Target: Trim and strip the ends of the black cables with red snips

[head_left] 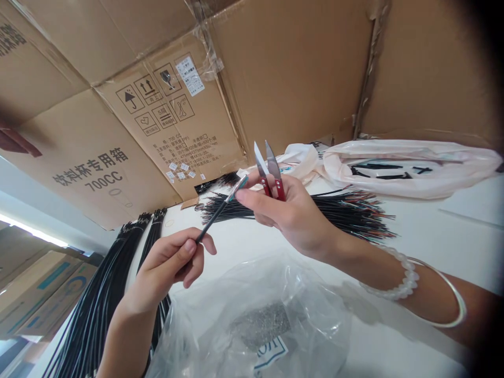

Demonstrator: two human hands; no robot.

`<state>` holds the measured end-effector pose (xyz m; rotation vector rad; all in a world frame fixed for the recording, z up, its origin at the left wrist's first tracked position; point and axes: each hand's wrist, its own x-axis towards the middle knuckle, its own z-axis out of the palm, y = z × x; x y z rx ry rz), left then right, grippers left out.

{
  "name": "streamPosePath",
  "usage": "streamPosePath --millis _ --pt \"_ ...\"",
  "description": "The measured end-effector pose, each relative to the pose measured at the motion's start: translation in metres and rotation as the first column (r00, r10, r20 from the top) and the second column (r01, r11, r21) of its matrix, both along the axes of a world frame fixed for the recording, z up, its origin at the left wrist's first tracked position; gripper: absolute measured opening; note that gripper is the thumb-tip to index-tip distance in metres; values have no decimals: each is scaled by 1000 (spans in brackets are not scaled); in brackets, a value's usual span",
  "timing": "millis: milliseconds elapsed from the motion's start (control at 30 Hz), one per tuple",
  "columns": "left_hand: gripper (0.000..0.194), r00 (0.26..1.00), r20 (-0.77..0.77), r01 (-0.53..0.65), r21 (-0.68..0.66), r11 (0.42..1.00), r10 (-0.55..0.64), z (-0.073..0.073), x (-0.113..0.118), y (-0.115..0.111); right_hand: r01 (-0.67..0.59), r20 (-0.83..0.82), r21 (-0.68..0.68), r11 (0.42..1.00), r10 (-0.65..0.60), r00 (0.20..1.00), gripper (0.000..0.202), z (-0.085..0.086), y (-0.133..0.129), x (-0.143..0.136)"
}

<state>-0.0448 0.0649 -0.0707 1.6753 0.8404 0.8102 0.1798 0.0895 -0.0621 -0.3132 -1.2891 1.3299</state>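
Note:
My left hand [173, 260] is closed around a black cable [214, 216], which slants up to the right. At its upper end the black jacket stops, and pale and bluish-green inner strands show. My right hand [289, 207] pinches that stripped end between thumb and forefinger. The same hand holds a pair of thread snips [271, 176] with red handles. Their two pointed blades stand apart and point upward, away from the cable. Parts of the handles are hidden by my fingers.
Cut black cables [338, 210] with coloured wire ends lie behind my right hand. Long cable bundles [106, 294] hang along the left. A clear plastic bag [307, 310] with grey scraps stands in front. A whitish bag [413, 189] holds black pieces. Cardboard boxes [291, 79] wall the back.

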Motion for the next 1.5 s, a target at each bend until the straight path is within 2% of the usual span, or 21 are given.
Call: streamPosePath --millis 67,133,200,300,433,567,767,1033,1500 --pt "29 1000 16 -2 6 1000 2 -1 -1 0 -140 -41 -64 988 138 990 12 0 2 1" --pt "29 999 29 -12 11 1000 12 -2 -2 0 -186 -42 -101 977 183 982 15 0 4 3" --pt "29 999 38 -16 22 1000 16 -2 -4 1 -103 -11 -97 990 102 995 22 0 5 4" --pt "29 999 40 -25 43 999 24 -1 -6 1 82 65 -15 997 -81 995 25 0 2 5" --pt "27 994 79 -87 108 990 78 -2 -6 1 157 138 154 976 -178 974 38 -5 -6 4" --pt "24 985 115 -151 179 972 132 -3 -1 3 219 212 189 957 -258 943 32 -11 -9 0" --pt "24 982 97 -182 241 953 163 -4 5 6 190 300 206 960 -247 921 31 -13 -12 -3" --pt "26 984 74 -178 248 952 164 -4 6 6 129 266 156 979 -167 950 32 -11 -14 -3" --pt "26 987 64 -159 249 955 148 -2 9 4 125 293 165 978 -169 941 31 -9 -14 -2"
